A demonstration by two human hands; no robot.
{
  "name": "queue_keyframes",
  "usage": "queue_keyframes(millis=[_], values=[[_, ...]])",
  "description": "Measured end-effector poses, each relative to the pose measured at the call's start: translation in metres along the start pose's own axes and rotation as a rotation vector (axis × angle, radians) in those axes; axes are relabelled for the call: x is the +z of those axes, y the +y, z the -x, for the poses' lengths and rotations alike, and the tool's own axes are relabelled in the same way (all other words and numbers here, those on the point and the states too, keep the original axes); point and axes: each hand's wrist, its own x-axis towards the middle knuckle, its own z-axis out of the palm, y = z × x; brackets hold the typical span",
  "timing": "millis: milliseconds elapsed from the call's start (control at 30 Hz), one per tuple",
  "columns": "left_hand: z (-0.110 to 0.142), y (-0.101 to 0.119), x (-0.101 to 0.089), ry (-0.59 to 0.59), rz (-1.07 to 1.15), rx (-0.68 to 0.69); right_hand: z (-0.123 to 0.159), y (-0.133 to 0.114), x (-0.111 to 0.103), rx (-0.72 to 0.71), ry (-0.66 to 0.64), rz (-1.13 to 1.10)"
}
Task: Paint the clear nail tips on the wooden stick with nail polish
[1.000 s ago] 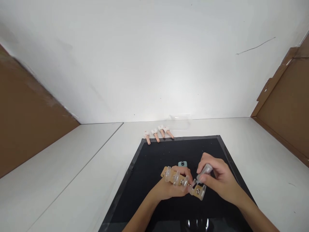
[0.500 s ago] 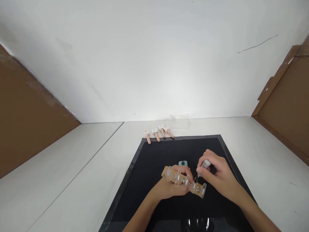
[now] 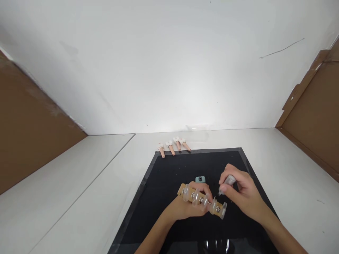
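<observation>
My left hand (image 3: 189,206) is closed around a narrow wooden strip (image 3: 189,193) that slants down to the right. Clear nail tips (image 3: 196,197) stand in a row along it, with shiny metal knobs between them. Pinched between the fingers of my right hand (image 3: 243,192) is a small grey cylinder (image 3: 229,180) with a tapered, thin dark end, perhaps a polish brush. That end points down left, close above a clear nail tip near the strip's right end; whether they touch I cannot tell. Just behind my left fingers lies a pale blue piece (image 3: 200,179) with a dark round centre.
Both hands are over a black mat (image 3: 169,176) with taped edges on a white table (image 3: 111,190). Several pinkish sticks with white ends (image 3: 172,147) lie at its back edge. Something dark and glossy (image 3: 217,245) shows at the bottom. Brown cardboard walls (image 3: 312,116) stand at both sides.
My right hand dipped the cylinder's dark end down to the nail tip, then drew it slightly up and right. My left hand and the strip have hardly moved.
</observation>
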Motion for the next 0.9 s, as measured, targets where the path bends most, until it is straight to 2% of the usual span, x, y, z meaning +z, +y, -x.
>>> queue_keyframes(millis=[133, 233, 333, 433, 533, 633, 733, 833, 900], values=[[-0.001, 0.001, 0.001, 0.032, -0.041, -0.015, 0.000, -0.001, 0.003, -0.041, -0.119, -0.021], [0.000, 0.000, 0.001, 0.036, -0.026, 0.013, -0.001, 0.000, 0.001, 0.033, -0.019, 0.071], [0.001, -0.002, 0.000, 0.014, -0.002, 0.018, -0.001, 0.000, -0.001, 0.037, 0.071, 0.039], [0.001, -0.004, -0.002, 0.018, 0.017, -0.012, 0.000, -0.003, 0.000, -0.043, -0.027, -0.081], [0.001, -0.007, -0.003, 0.020, 0.044, -0.013, 0.001, -0.003, 0.002, -0.090, -0.100, -0.081], [0.000, -0.008, -0.004, 0.005, 0.097, 0.031, 0.000, -0.001, 0.000, -0.027, -0.003, 0.002], [0.000, -0.009, -0.004, -0.015, 0.137, 0.040, 0.000, 0.000, -0.001, -0.009, 0.076, -0.027], [0.000, -0.009, -0.004, -0.006, 0.143, 0.026, 0.000, -0.001, 0.001, -0.103, -0.012, -0.117], [0.000, -0.009, -0.003, 0.004, 0.135, 0.031, 0.001, -0.001, 0.003, -0.133, -0.061, -0.102]])
